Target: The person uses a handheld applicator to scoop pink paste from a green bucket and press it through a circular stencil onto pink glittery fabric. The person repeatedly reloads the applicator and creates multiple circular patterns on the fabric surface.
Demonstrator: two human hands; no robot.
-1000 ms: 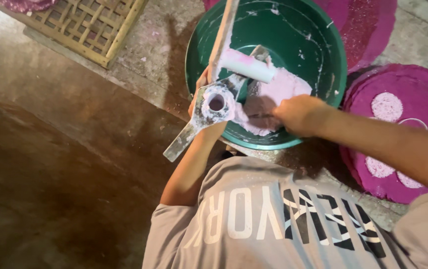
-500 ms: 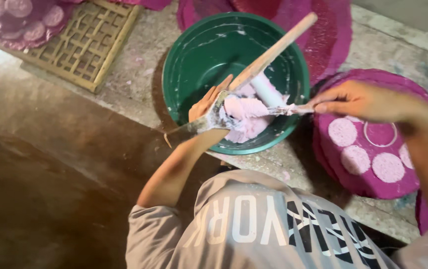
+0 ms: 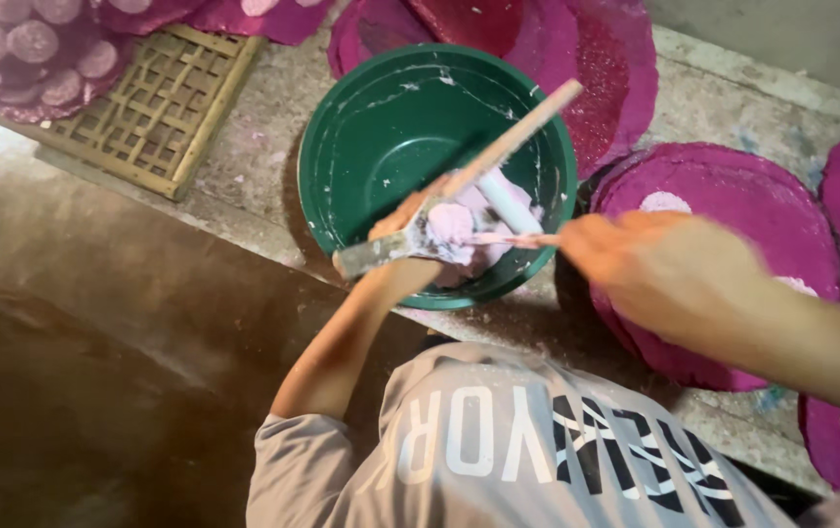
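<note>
- Two hands work over a green bowl [image 3: 381, 127] that sits on a dusty stone ledge [image 3: 263, 156].
- The left hand [image 3: 410, 220] is clenched around a metal tool [image 3: 371, 256] at the bowl's near rim; one flat grey end sticks out past the rim toward the left.
- A wooden stick [image 3: 513, 137] slants up from that same fist to the bowl's far right rim. I cannot tell whether it is part of the tool or a separate piece.
- The right hand [image 3: 635, 259] is blurred, just outside the bowl's right edge. Its fingers pinch a thin pinkish rod [image 3: 508, 239] that lies level and reaches into the bowl toward the left hand.
- A pale pink paste [image 3: 469, 225] lies in the bowl's lower right part, under and around the tool. A white tube [image 3: 506, 200] rests in it.
- White smears streak the bowl's inner wall.
- Magenta discs [image 3: 723, 210] lie around the bowl on the right and behind it, some bearing pale round dabs.
- A bamboo grid [image 3: 161, 93] lies flat to the bowl's left, with more dotted discs at its far corner.
- The person's grey printed shirt [image 3: 498, 450] fills the lower middle of the view.
</note>
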